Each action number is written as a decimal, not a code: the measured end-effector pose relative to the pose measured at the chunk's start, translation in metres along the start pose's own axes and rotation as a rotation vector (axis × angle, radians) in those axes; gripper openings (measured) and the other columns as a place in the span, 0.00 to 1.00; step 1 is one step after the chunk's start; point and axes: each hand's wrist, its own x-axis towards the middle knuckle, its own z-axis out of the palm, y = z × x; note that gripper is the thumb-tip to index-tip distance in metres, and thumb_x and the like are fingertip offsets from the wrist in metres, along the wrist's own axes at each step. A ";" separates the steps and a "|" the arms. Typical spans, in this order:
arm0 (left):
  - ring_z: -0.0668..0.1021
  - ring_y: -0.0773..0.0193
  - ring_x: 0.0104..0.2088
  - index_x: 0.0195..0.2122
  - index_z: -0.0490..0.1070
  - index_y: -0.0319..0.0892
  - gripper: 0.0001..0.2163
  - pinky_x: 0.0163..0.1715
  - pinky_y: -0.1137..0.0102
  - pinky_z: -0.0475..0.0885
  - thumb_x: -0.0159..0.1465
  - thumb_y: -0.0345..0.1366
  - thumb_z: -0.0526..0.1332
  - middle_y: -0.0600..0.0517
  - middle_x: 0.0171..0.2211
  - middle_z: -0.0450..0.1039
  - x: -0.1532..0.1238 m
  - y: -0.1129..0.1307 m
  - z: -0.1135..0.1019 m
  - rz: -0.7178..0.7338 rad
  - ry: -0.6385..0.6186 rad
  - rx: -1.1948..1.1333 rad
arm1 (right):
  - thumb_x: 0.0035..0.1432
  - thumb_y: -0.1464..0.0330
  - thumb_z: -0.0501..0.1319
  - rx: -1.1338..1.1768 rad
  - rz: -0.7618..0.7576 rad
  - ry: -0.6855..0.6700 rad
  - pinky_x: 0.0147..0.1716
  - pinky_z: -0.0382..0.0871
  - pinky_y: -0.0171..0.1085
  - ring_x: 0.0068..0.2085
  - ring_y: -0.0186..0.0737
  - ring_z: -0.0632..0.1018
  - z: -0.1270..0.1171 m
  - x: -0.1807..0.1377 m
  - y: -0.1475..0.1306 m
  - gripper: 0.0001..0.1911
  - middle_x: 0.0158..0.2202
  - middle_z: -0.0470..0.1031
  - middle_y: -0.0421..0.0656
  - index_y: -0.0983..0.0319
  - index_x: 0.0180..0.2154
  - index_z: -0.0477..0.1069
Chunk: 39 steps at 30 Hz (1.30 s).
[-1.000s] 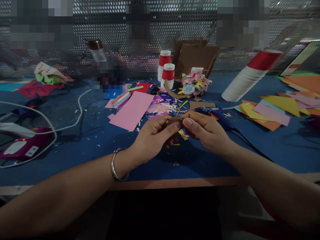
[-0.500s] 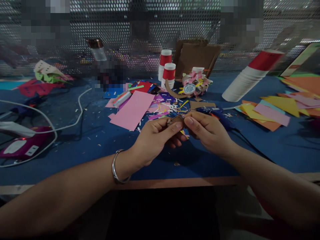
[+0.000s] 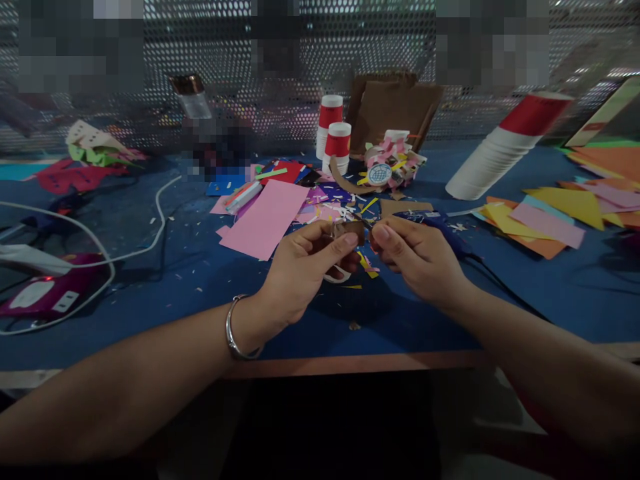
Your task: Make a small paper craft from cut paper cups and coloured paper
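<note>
My left hand [image 3: 305, 260], with a silver bangle at the wrist, pinches a small piece of brown cardboard [image 3: 354, 230] between thumb and fingers above the table. Close on its right, my right hand [image 3: 417, 257] is closed on a thin dark stick-like thing [image 3: 363, 220], whose tip points up and left past the cardboard; its kind is not clear. Part of a white curved rim [image 3: 337, 275] shows under my left fingers. Paper scraps [image 3: 350, 197] in white, yellow and purple lie just beyond both hands, beside a pink paper sheet [image 3: 267, 217].
Behind stand red-and-white paper cups [image 3: 338, 143], a paper-covered craft piece [image 3: 393, 163] and cardboard sheets [image 3: 395, 113]. A tilted cup stack [image 3: 505, 150] and coloured papers [image 3: 543, 223] are on the right. A blue glue gun [image 3: 453, 240] trails a cord. A purple power strip [image 3: 50, 290] lies left.
My hands have drawn slightly apart; my right hand shifted right, baring more of the cardboard and the dark stick-like thing. The white rim under my left hand now shows.
</note>
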 end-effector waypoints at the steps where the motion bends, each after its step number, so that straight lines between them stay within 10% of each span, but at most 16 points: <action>1: 0.79 0.71 0.27 0.34 0.75 0.41 0.11 0.27 0.77 0.71 0.63 0.42 0.72 0.54 0.28 0.78 0.000 0.000 0.000 0.009 -0.002 -0.002 | 0.69 0.44 0.57 0.010 0.010 -0.002 0.23 0.50 0.39 0.25 0.34 0.60 0.000 0.000 0.002 0.28 0.23 0.57 0.37 0.58 0.27 0.62; 28: 0.72 0.72 0.24 0.31 0.72 0.42 0.10 0.24 0.76 0.67 0.64 0.40 0.69 0.57 0.24 0.69 0.006 0.000 0.003 0.017 -0.012 0.061 | 0.70 0.45 0.57 -0.004 0.017 0.052 0.23 0.54 0.37 0.26 0.34 0.64 0.001 0.000 0.009 0.27 0.25 0.62 0.38 0.59 0.29 0.66; 39: 0.74 0.68 0.25 0.29 0.69 0.42 0.08 0.24 0.75 0.69 0.61 0.37 0.66 0.55 0.25 0.70 0.006 0.005 -0.001 0.186 -0.098 0.492 | 0.57 0.45 0.71 0.010 -0.033 0.051 0.26 0.58 0.36 0.27 0.33 0.65 0.002 0.004 -0.002 0.25 0.27 0.67 0.37 0.59 0.32 0.71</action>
